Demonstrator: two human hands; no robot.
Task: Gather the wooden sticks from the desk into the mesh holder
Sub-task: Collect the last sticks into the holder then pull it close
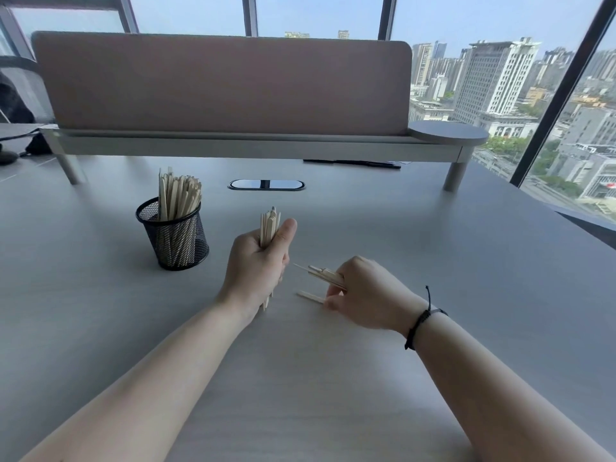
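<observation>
left hand (258,258) fisted on upright sticks (269,225) | right hand (363,291) pinched a few, one loose stick (310,296) on tabletop (433,261) | light, stiff, thin: grip mid-length | holder (173,235) part full

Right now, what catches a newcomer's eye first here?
Two bare hands mid-desk: the left hand grips an upright bundle, the right hand pinches a few sticks just above one loose stick on the desk. To the left stands the mesh holder, already stuffed with sticks.
</observation>
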